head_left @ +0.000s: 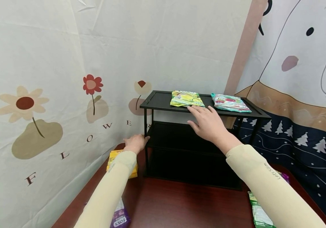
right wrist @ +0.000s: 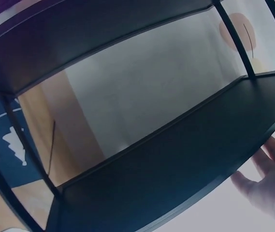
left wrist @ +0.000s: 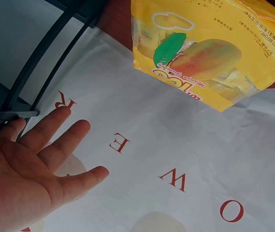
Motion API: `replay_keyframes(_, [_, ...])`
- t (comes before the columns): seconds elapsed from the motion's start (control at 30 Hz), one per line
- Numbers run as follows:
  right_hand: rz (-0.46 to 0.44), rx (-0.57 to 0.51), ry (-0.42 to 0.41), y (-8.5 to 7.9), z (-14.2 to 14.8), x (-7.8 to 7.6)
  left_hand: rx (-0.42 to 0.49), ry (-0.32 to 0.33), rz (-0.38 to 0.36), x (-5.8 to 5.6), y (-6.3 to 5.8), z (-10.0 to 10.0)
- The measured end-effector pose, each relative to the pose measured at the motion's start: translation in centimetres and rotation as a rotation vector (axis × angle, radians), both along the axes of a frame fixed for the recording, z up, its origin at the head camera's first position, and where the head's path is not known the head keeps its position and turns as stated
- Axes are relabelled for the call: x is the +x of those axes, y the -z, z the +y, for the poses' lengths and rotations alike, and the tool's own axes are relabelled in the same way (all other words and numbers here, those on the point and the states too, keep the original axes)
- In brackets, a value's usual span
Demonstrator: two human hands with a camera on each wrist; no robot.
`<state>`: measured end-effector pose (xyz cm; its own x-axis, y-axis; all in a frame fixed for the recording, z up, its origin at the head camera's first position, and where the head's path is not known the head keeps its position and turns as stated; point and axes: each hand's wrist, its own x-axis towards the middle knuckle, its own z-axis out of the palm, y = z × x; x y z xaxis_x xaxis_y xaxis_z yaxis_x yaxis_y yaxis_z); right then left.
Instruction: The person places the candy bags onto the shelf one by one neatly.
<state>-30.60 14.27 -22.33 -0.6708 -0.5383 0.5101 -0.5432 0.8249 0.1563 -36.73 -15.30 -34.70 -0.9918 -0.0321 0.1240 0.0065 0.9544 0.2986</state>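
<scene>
A black tiered rack (head_left: 168, 109) stands on the table against the cloth backdrop. On its top tier lie a yellow-green candy bag (head_left: 186, 98) and, to the right, a teal bag (head_left: 231, 103) with a red fruit picture. My right hand (head_left: 207, 123) is at the top tier's front edge, just below the yellow-green bag, with fingers extended; whether it touches the bag cannot be told. Beside the rack's left front post is my left hand (head_left: 135, 144), holding nothing, its fingers spread in the left wrist view. Below it sits a yellow bag with a mango picture (left wrist: 205, 58).
A purple bag (head_left: 120, 217) lies at the table's (head_left: 180, 202) left front, partly behind the left sleeve. At the right, a green-and-white packet (head_left: 260, 210) lies near the right sleeve, with another purple packet (head_left: 285, 177) behind it. Printed cloth (head_left: 166, 44) hangs close behind the rack.
</scene>
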Motion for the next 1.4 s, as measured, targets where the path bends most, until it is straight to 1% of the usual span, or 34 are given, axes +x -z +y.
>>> replay_keyframes(0.07, [0.058, -0.042, -0.036, 0.1, 0.6, 0.1, 0.001, 0.005, 0.004, 0.0, 0.0, -0.1])
replay_keyframes(0.27, [0.301, -0.135, -0.151, 0.9, 2.7, 0.1, 0.002, 0.008, 0.011, 0.1, -0.2, -0.2])
replay_keyframes(0.33, [0.343, -0.145, -0.164, 1.3, 3.3, 0.0, 0.000, 0.010, 0.010, 0.1, -0.2, -0.3])
replay_keyframes(0.43, [0.353, -0.143, -0.159, 1.8, 4.2, 0.0, -0.006, 0.009, 0.003, 0.2, -0.3, -0.4])
replay_keyframes(0.57, [0.307, -0.131, -0.125, 2.8, 5.2, 0.2, -0.002, 0.002, 0.002, 0.2, -0.2, -0.5])
replay_keyframes(0.77, [0.192, -0.103, -0.070, 4.8, 6.7, 0.8, -0.001, -0.004, 0.002, 0.2, -0.2, -0.7])
replay_keyframes(0.87, [0.140, -0.094, -0.044, 6.1, 7.6, 1.0, -0.003, -0.004, 0.001, 0.2, -0.2, -0.7])
replay_keyframes(1.03, [0.091, -0.081, -0.026, 8.5, 9.3, 1.5, -0.001, -0.007, 0.004, 0.2, -0.1, -0.7])
replay_keyframes(1.1, [0.061, -0.077, -0.007, 9.5, 10.1, 1.8, -0.001, -0.004, 0.003, 0.2, -0.1, -0.6])
replay_keyframes(1.23, [-0.043, -0.071, 0.062, 11.0, 11.9, 2.4, -0.002, 0.004, -0.004, 0.2, -0.1, -0.4])
replay_keyframes(1.4, [-0.202, -0.056, 0.154, 12.2, 14.2, 3.1, -0.006, 0.005, -0.005, 0.2, -0.1, -0.3])
